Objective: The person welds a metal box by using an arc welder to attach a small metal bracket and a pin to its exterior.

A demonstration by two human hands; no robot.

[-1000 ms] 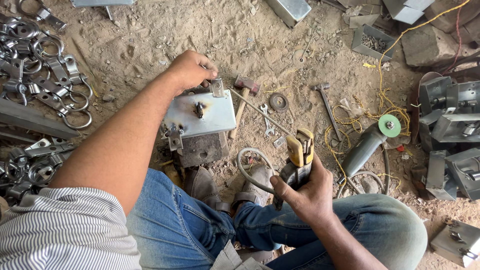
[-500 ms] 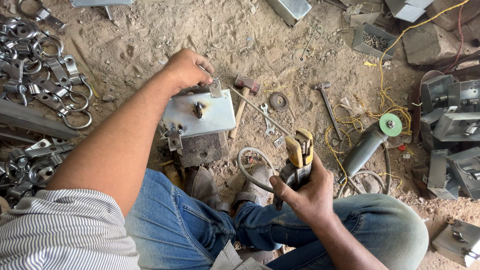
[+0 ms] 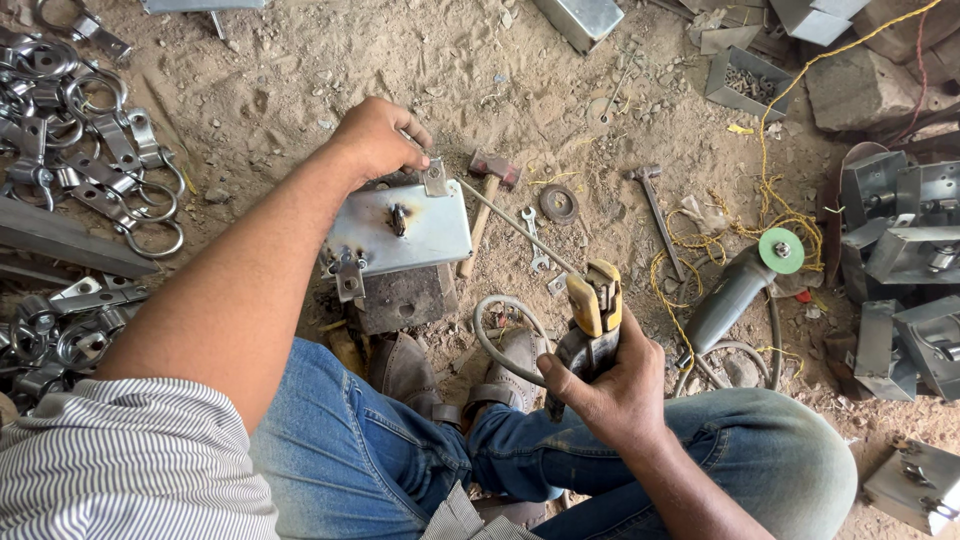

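My left hand [image 3: 378, 138] reaches forward and pinches a small metal hinge tab [image 3: 434, 178] at the far corner of a flat steel plate [image 3: 400, 228] lying on the sandy ground. My right hand [image 3: 610, 385] grips a yellow-handled welding electrode holder [image 3: 593, 310] above my knee, and a thin rod [image 3: 515, 225] runs from its jaws toward the plate. A grey cable [image 3: 495, 340] loops beside it. Another small tab [image 3: 350, 280] hangs at the plate's near edge.
A hammer [image 3: 487, 200] lies just right of the plate, with a second hammer [image 3: 655, 205] and an angle grinder with a green disc [image 3: 740, 280] farther right. Metal rings and clamps [image 3: 80, 150] pile up at the left. Steel boxes [image 3: 900, 250] stack at the right.
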